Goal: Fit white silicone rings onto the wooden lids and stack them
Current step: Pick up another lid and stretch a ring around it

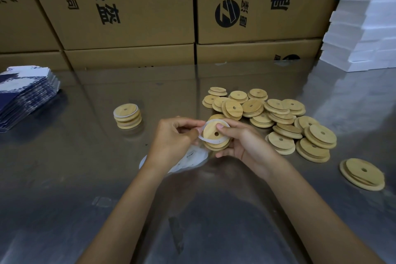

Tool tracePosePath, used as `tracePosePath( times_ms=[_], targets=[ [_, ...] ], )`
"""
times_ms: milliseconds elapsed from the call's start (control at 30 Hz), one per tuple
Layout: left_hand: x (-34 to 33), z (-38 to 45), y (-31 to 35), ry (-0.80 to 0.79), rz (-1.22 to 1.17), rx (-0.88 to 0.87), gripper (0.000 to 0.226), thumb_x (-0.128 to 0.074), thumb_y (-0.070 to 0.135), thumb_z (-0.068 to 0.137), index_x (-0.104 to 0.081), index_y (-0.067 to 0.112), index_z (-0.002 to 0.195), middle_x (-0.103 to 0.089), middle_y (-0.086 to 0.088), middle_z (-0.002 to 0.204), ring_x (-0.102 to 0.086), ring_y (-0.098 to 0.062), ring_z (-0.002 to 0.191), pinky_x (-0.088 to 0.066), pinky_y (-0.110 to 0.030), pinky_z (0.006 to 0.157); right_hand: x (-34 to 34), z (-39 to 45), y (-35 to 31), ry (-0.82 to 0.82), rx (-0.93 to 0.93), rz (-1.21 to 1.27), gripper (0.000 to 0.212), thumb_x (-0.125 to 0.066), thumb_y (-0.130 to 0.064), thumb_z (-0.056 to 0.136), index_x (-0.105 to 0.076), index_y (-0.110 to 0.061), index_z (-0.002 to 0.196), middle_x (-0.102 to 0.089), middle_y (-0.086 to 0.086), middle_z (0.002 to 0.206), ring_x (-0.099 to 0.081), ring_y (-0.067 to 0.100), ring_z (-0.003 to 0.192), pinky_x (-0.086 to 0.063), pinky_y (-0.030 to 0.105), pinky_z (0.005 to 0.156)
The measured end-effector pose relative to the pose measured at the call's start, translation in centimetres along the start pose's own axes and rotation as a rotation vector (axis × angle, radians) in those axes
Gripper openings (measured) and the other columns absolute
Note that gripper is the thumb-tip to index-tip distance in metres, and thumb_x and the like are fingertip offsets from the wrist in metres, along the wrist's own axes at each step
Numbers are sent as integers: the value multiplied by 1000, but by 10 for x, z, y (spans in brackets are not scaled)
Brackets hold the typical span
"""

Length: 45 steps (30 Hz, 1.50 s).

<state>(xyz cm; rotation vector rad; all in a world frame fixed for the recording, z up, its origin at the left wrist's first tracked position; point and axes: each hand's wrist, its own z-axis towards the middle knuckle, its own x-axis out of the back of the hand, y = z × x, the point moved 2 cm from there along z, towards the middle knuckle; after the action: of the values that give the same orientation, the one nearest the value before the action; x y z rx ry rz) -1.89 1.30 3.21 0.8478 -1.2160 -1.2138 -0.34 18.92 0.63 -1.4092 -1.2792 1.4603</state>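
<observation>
My right hand (242, 141) grips a small stack of round wooden lids (214, 135), thumb pressed on the top one. My left hand (173, 137) pinches a white silicone ring (211, 140) that loops loosely round that top lid. Beneath my left wrist lies a heap of loose white rings (192, 159), partly hidden by the hand. A short stack of lids with rings fitted (127, 118) stands to the left. A pile of bare wooden lids (276, 118) spreads out to the right.
A single lid pair (362, 173) lies apart at the right on the shiny metal table (192, 221). Blue-and-white printed cartons (23, 94) are stacked at the left, cardboard boxes (132, 6) line the back, and white foam blocks (364, 28) rise at the right.
</observation>
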Motion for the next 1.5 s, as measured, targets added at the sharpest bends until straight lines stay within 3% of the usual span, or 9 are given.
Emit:
tracePosePath(
  times_ms=[167,300,467,600,733,933,1100,1267,1500],
  targets=[
    [-1,-1,2,-19,-22,30,25,-69,1,86,-77,24,85,-75,4,72,-64,-6,53,-50,-14,58,-2,1,2,18,8,70,27,-55,-14,101,-67,-4,123,-68,18,111,-67,25,89,-56,30,62],
    [-2,-1,0,9,-29,35,29,-63,-7,85,-76,18,90,-74,-4,80,-68,-12,59,-56,-19,63,-5,2,3,44,49,80,26,-54,-13,101,-66,-5,124,-69,20,114,-64,25,95,-55,31,67],
    [-7,0,-5,53,-69,13,25,-65,-6,84,-72,18,87,-72,-2,81,-68,-13,75,-60,-29,73,-7,1,3,35,78,81,29,-54,-12,102,-61,-5,129,-67,17,118,-66,28,107,-54,38,82],
    [-8,0,-7,93,-102,50,12,-70,5,85,-70,16,84,-72,-1,80,-68,-16,70,-58,-25,70,-7,0,1,47,100,79,31,-54,-11,100,-59,-6,130,-68,12,116,-64,28,110,-48,47,98],
    [-12,-1,-9,32,-207,162,3,-69,8,88,-66,10,88,-74,-10,92,-74,-26,80,-61,-35,77,-6,1,0,84,136,53,31,-57,-10,97,-60,-7,128,-68,6,110,-63,21,104,-45,41,94],
    [-10,0,-7,99,-306,188,7,-66,3,89,-64,9,86,-71,-16,98,-74,-29,79,-61,-29,69,-5,2,-3,5,121,99,30,-55,-14,100,-64,-5,127,-71,14,115,-67,23,105,-52,39,93],
    [-7,0,-3,129,-68,30,7,-68,6,88,-67,13,86,-74,-1,84,-72,-16,81,-58,-28,77,3,1,-6,150,133,-97,15,-65,-17,96,-74,-13,107,-76,11,105,-69,19,95,-55,30,77],
    [-2,1,-2,202,-90,27,1,-68,9,89,-68,10,89,-74,-1,87,-71,-15,83,-57,-25,77,5,-2,-8,75,210,-241,21,-63,-8,97,-70,-7,116,-77,10,105,-71,18,92,-58,31,87],
    [4,2,-5,188,-235,199,10,-75,13,84,-72,7,90,-76,-7,89,-73,-20,86,-58,-30,83,3,-2,-8,69,196,-202,25,-64,0,94,-68,-1,119,-78,12,105,-74,17,94,-58,23,81]
  ],
)
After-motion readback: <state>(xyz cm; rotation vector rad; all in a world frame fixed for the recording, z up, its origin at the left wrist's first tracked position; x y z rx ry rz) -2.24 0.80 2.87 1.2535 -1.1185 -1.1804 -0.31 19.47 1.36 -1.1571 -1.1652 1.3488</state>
